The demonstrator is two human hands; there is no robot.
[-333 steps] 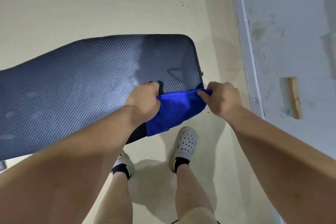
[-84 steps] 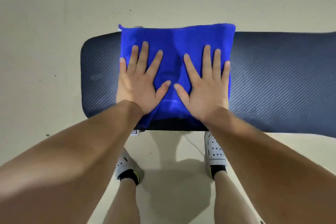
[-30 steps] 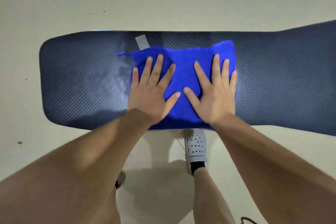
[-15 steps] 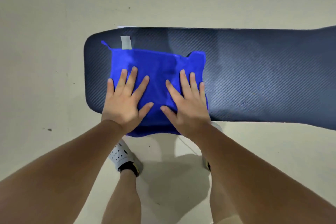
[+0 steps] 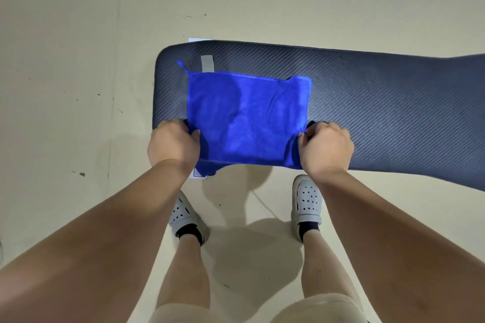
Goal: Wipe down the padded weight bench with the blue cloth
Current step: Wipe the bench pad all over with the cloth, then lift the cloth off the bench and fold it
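Note:
The dark padded weight bench (image 5: pixel 380 102) runs across the view from centre left to the right edge. The blue cloth (image 5: pixel 246 115) lies spread flat over its left end, and the near edge hangs slightly over the bench's front side. My left hand (image 5: pixel 174 145) pinches the cloth's near left corner. My right hand (image 5: pixel 325 148) pinches the near right corner. A small loop sticks out at the cloth's far left corner, beside a grey tape patch (image 5: pixel 207 63) on the pad.
The beige floor (image 5: pixel 78 60) surrounds the bench. My feet in white perforated shoes (image 5: pixel 307 199) stand just in front of the bench. A white label (image 5: pixel 198 173) shows under the bench's near left corner.
Half a second ago both hands pressed flat on the cloth. Now they have slid to its near corners and curled round them, and the cloth lies smoother.

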